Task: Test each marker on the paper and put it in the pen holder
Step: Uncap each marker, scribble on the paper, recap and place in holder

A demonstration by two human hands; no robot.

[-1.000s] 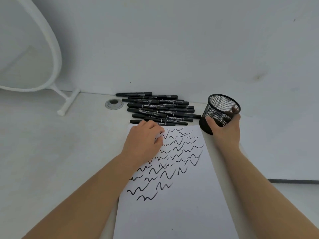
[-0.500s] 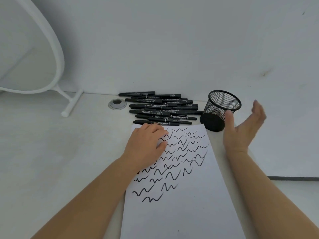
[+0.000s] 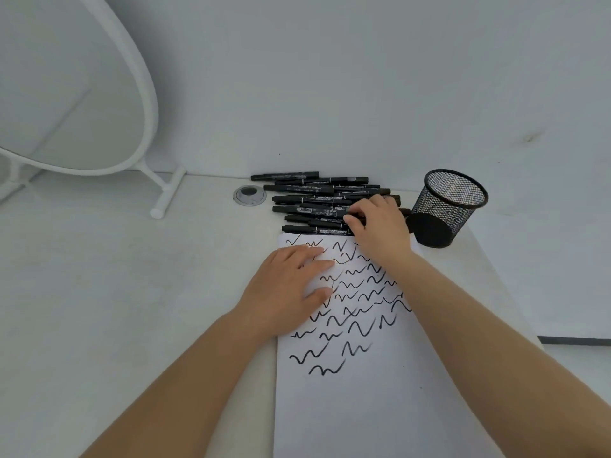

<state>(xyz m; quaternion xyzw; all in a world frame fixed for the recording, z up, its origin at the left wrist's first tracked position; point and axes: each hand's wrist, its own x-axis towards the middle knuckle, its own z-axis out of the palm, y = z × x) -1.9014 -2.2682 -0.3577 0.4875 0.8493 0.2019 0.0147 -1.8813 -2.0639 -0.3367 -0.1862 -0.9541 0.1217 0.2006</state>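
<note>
Black markers (image 3: pixel 310 196) piled on worktop (image 3: pixel 115 276) just past paper (image 3: pixel 363 391). Right hand (image 3: pixel 380 229) over pile, fingers curled pinching 1 marker. Left hand (image 3: pixel 291 289) flat, fingers straight, pressing scribbled paper. Mesh pen holder (image 3: pixel 446 206) upright, right of pile. Mirror (image 3: pixel 76 94) far left.

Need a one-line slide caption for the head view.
Left hand flat on the scribbled paper while right hand reaches into the black marker pile beside the tilted mesh pen holder.
</note>
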